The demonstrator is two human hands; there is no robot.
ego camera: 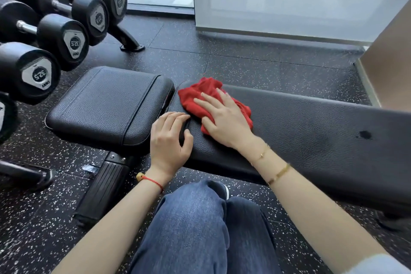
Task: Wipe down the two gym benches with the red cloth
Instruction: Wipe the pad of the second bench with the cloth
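Observation:
A black gym bench lies across the view, with a short seat pad (106,104) on the left and a long back pad (311,135) running to the right. A crumpled red cloth (200,93) rests on the left end of the long pad. My right hand (224,120) presses flat on the cloth, fingers spread. My left hand (169,140) curls over the near left corner of the long pad, gripping its edge by the gap between the pads. Only this one bench is in view.
A rack of black dumbbells (55,35) stands at the left, its foot (129,42) on the speckled rubber floor. The bench's ribbed foot bar (104,189) juts toward me. A dark spot (364,134) marks the long pad. My knees (200,218) are below. A glass wall (289,2) stands behind.

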